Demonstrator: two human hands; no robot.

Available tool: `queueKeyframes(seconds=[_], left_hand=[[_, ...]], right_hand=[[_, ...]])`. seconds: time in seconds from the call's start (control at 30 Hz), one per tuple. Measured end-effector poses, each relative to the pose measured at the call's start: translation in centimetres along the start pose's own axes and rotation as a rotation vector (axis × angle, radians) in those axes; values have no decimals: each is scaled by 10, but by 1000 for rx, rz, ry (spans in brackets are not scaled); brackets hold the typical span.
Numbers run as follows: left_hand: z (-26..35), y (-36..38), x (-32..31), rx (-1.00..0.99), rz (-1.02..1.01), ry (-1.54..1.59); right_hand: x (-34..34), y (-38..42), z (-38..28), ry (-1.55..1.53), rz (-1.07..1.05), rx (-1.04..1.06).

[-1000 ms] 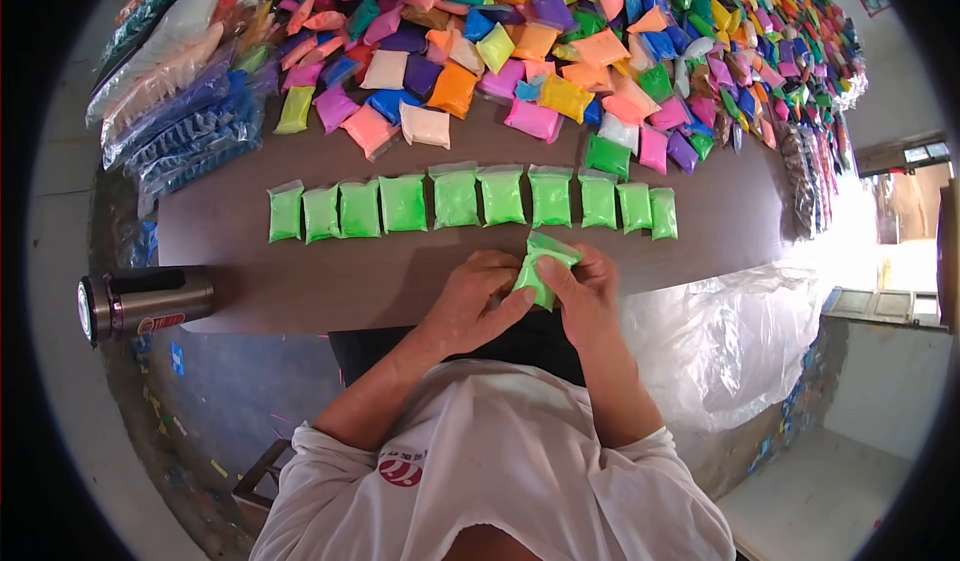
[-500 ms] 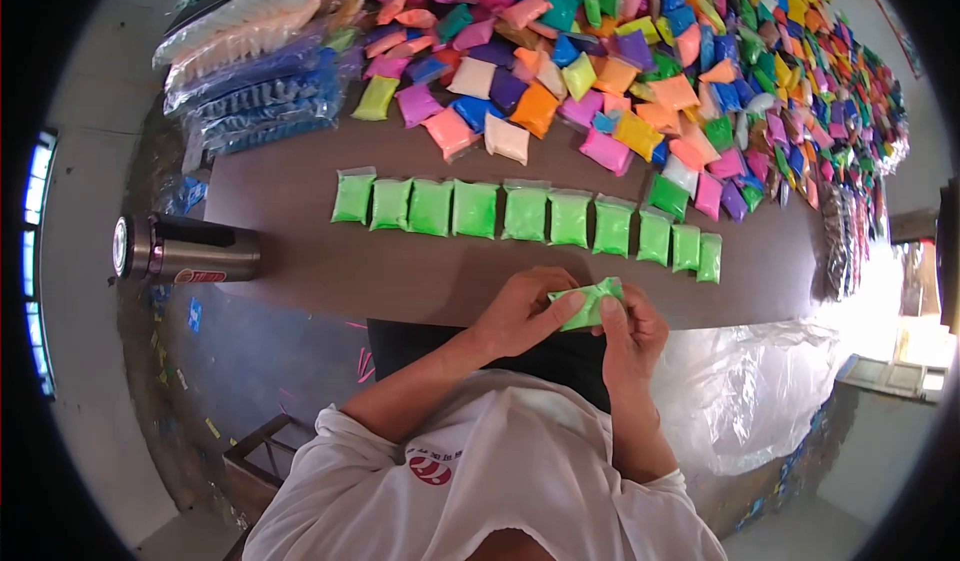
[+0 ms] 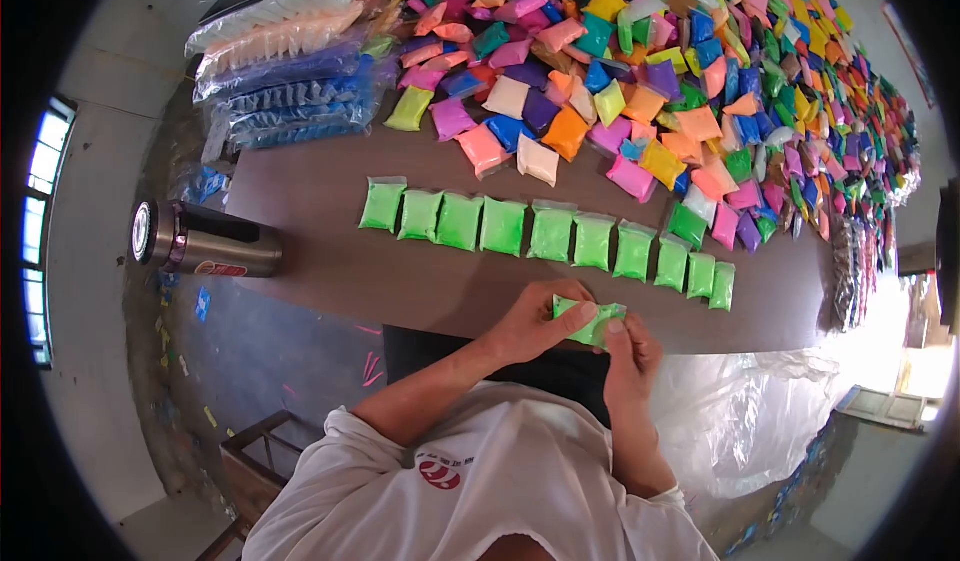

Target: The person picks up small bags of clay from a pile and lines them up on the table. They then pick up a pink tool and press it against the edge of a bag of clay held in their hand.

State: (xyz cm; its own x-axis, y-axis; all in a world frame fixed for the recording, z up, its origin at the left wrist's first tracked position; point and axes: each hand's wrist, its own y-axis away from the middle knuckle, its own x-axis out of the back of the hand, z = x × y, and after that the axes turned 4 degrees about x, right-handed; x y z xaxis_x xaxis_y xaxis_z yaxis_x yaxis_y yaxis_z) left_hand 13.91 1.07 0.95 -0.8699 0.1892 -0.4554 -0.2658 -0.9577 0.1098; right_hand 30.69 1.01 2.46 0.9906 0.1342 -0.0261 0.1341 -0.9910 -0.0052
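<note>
Between my two hands, near the table's front edge, is a small green packet [image 3: 598,327] in clear plastic. My left hand [image 3: 540,319] grips its left end, thumb on top. The right end is pinched by my right hand [image 3: 630,346], thumb pressed on the face; fingers behind the packet are partly hidden. Beyond the hands lies a row of several similar bright green packets [image 3: 502,227], flat on the brown table [image 3: 330,271]. What fills them is not clear, though it looks soft.
A large pile of multicoloured packets [image 3: 640,91] covers the table's far side. Stacked bagged packets [image 3: 290,71] stand at the far left. A metal thermos [image 3: 210,239] lies at the left edge. Clear plastic sheeting [image 3: 740,421] hangs at the right, and a wooden stool [image 3: 265,451] stands lower left.
The camera view has shifted, so the table appears slightly lower and further right. Both hands still hold the green packet, which now appears flatter and more face-up.
</note>
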Motion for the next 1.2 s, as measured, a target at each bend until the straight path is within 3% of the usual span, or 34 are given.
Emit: queueKeyframes(seconds=[0.2,0.37,0.53,0.77,1.2], left_hand=[[-16,-5,6,-89,2,-140],[-7,-4,10,19,19,-101],[-4,-5,3,26,105,44],[-7,-5,6,39,171,-89],[-19,-8,15,69,147,33]], right_hand=[[-7,-5,-9,96,41,-1],[-19,-9,-3,64,128,-8],[-5,-13,-8,-178,-21,-205],[6,-17,-12,-264,-17,-282],[9,-21,-12,-284,-89,-306]])
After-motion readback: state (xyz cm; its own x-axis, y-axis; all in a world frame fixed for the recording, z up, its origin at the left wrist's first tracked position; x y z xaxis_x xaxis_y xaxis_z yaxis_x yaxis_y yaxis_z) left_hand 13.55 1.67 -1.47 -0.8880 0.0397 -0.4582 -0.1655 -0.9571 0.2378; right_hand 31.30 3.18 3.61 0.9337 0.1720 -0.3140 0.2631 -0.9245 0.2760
